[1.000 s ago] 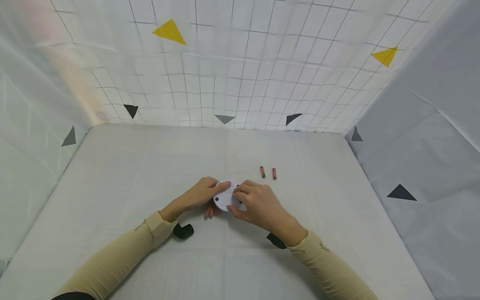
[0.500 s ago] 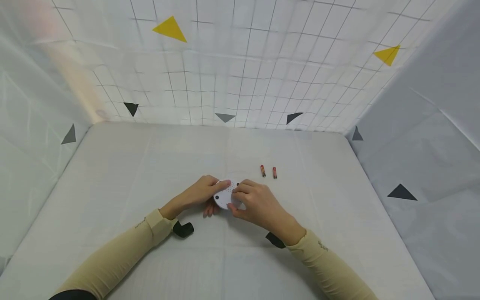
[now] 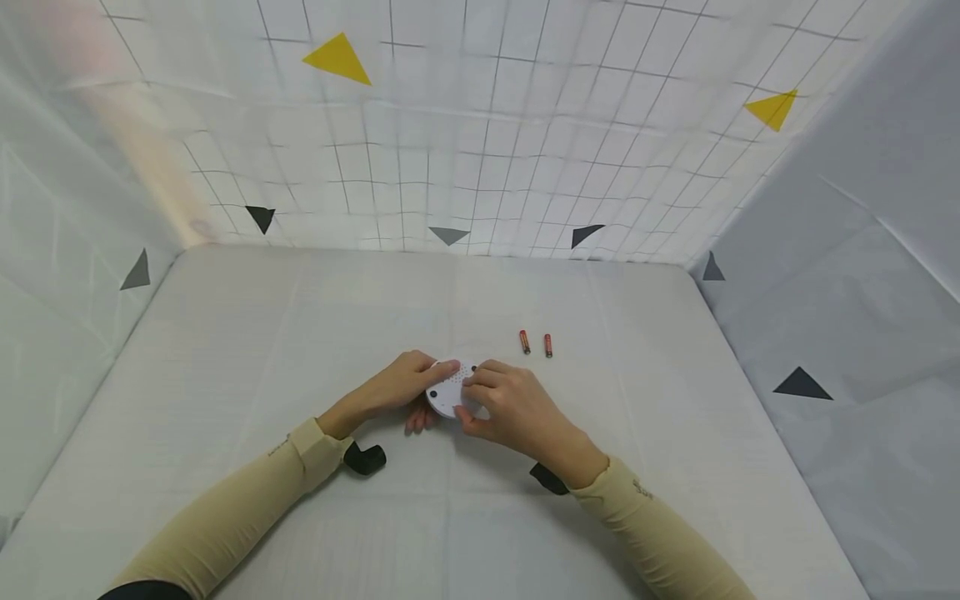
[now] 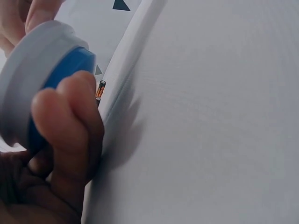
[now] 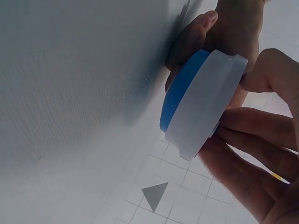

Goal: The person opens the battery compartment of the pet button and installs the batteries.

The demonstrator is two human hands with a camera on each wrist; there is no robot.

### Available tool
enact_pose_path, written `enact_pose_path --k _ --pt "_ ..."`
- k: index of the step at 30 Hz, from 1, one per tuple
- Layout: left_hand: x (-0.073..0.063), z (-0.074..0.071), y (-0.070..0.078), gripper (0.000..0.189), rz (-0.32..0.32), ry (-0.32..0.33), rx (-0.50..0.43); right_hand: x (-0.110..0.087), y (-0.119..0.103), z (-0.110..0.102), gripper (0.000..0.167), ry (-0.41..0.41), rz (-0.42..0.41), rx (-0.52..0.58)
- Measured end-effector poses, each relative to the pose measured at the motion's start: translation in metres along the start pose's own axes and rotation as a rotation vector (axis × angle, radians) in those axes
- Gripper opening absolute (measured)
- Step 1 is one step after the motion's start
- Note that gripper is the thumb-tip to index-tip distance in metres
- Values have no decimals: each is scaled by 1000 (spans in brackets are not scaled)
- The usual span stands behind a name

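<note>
A round white device (image 3: 446,400) with a cluster of small holes and dark round feet faces up between both hands. Its underside is a blue dome (image 5: 181,93), seen in the wrist views. My left hand (image 3: 401,385) grips it from the left, thumb over the white face and fingers beneath the dome. From the right, my right hand (image 3: 517,404) holds the device with bent fingers on the white face and the thumb at its near edge. The right hand covers that side of the face in the head view.
Two small red batteries (image 3: 525,342) lie side by side on the white table (image 3: 337,292), beyond the right hand. White sheet walls with triangle marks enclose the table at the back and sides. Black wrist mounts (image 3: 365,459) sit below both wrists.
</note>
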State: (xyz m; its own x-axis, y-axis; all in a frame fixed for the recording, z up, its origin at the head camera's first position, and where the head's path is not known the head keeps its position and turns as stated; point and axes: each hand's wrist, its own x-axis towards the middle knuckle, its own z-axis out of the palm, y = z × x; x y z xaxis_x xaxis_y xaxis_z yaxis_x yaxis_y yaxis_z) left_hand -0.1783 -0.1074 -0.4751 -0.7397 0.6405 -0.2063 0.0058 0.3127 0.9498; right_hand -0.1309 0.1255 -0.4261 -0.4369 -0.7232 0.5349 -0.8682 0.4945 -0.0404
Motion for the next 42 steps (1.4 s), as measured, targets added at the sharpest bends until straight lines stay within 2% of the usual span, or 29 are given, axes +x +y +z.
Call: enact_pose_path --k 11,21,29,42 --pt "2 0 -3 66 1 9 -23 0 0 1 9 27 -13 7" --pt "2 3 -5 66 17 12 -20 -2 5 -3 25 -21 34 56" --pt "1 3 -4 67 1 2 -27 -1 7 -5 21 -28 1 62" --pt "1 3 -2 66 12 0 -31 0 5 -8 16 -55 7 79"
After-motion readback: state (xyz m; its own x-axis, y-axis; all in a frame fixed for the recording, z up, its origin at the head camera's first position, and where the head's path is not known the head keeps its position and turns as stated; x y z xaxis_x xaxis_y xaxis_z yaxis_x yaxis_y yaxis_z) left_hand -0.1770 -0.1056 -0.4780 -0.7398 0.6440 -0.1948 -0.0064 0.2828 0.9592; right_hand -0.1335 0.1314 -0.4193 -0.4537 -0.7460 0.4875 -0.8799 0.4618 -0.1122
